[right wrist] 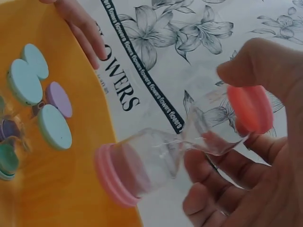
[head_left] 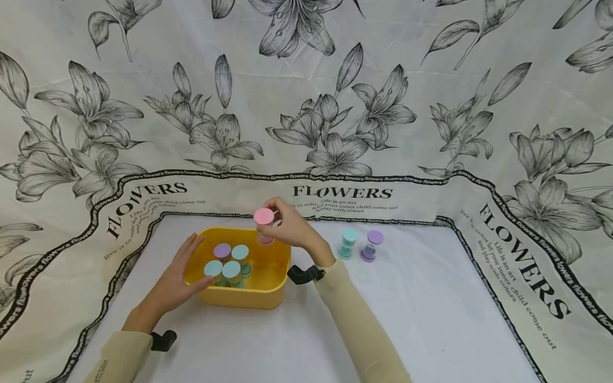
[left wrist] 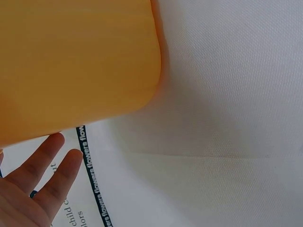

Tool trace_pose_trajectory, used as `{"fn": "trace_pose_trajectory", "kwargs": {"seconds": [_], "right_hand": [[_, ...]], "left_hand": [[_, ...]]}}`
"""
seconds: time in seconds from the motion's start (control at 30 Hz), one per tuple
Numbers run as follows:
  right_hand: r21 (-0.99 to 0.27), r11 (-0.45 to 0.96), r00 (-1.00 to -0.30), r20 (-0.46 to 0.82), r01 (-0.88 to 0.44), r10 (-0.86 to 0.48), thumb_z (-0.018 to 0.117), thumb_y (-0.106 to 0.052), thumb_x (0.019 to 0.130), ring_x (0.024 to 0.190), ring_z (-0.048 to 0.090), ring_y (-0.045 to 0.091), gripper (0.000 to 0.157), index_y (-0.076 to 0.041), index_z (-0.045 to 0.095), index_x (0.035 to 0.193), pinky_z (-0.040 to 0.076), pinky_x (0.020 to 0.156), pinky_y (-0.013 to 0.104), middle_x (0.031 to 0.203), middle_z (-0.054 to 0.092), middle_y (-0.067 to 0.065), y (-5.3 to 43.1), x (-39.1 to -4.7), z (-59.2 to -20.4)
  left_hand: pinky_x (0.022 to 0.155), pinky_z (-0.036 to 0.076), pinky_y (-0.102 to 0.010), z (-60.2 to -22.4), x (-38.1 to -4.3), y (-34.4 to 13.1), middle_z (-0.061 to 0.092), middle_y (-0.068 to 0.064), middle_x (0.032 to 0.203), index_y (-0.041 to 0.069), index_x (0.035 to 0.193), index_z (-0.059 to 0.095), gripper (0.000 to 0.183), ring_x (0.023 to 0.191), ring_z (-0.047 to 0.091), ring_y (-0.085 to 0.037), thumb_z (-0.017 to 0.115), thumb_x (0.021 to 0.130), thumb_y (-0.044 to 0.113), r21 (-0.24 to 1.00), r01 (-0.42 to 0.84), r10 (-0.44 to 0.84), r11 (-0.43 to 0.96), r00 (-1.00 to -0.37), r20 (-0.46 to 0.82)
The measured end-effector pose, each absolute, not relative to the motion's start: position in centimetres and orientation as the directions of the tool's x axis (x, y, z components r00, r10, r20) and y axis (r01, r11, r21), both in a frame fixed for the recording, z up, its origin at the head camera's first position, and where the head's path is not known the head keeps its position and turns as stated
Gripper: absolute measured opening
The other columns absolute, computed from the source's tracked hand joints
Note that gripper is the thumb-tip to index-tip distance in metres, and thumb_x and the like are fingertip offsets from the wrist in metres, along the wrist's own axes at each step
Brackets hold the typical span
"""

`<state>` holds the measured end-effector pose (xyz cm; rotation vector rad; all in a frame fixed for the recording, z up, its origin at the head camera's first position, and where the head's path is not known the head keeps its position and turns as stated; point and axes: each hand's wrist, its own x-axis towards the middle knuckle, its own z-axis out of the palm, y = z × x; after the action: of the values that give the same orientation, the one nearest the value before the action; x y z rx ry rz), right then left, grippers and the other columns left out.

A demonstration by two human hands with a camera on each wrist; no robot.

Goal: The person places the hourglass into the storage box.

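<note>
My right hand (head_left: 287, 226) holds a pink-capped sand timer (head_left: 264, 216) over the far right part of a yellow bin (head_left: 273, 300). In the right wrist view this timer (right wrist: 147, 161) is tilted, its clear waisted glass between two pink caps, with my fingers and thumb around the upper end. Inside the bin stand a purple-capped sand timer (head_left: 222, 251) and three mint-capped ones (head_left: 240, 252), grouped at the left. My left hand (head_left: 174, 284) rests at the bin's left side with fingers extended outside the wall (left wrist: 80, 61) and the thumb over the near rim.
Right of the bin, a mint sand timer (head_left: 348, 243) and a purple sand timer (head_left: 372, 246) stand upright on the white tablecloth (head_left: 431, 308). A flower-printed cloth (head_left: 306, 149) with lettering rises behind and around the table.
</note>
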<state>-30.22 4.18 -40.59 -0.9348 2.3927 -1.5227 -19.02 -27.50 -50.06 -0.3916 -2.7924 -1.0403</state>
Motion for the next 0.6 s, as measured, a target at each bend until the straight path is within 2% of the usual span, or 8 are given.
{"fn": "trace_pose_trajectory", "kwargs": {"seconds": [0.17, 0.37, 0.6], "right_hand": [[-0.839, 0.363, -0.752, 0.081, -0.407, -0.654, 0.077, -0.021, 0.088, 0.099, 0.063, 0.021, 0.043, -0.007, 0.057, 0.123, 0.056, 0.088, 0.027, 0.117, 0.062, 0.01, 3.5, -30.9, -41.0], [-0.812, 0.424, -0.696, -0.03, -0.402, -0.717, 0.079, -0.019, 0.087, 0.099, 0.064, 0.019, 0.04, -0.007, 0.059, 0.121, 0.056, 0.089, 0.028, 0.118, 0.064, 0.009, 2.9, -31.2, -41.8], [-0.795, 0.473, -0.691, -0.095, -0.381, -0.717, 0.081, -0.02, 0.087, 0.101, 0.063, 0.018, 0.039, -0.011, 0.06, 0.119, 0.054, 0.094, 0.032, 0.116, 0.066, 0.004, 2.3, -31.3, -42.5]], "left_hand": [[0.11, 0.028, -0.08, -49.9, -19.1, -27.5, 0.011, -0.011, 0.174, 0.025, 0.166, 0.019, 0.097, 0.154, 0.021, -0.049, 0.076, 0.089, 0.042, 0.624, 0.29, 0.197, 0.726, -0.956, 0.216], [0.111, 0.028, -0.08, -49.8, -19.1, -27.4, 0.013, -0.012, 0.173, 0.026, 0.166, 0.02, 0.097, 0.154, 0.022, -0.049, 0.076, 0.089, 0.041, 0.627, 0.283, 0.189, 0.725, -0.958, 0.214], [0.111, 0.028, -0.08, -49.9, -19.1, -27.5, 0.011, -0.012, 0.174, 0.027, 0.166, 0.019, 0.097, 0.154, 0.022, -0.05, 0.076, 0.089, 0.041, 0.633, 0.272, 0.187, 0.724, -0.962, 0.2]]}}
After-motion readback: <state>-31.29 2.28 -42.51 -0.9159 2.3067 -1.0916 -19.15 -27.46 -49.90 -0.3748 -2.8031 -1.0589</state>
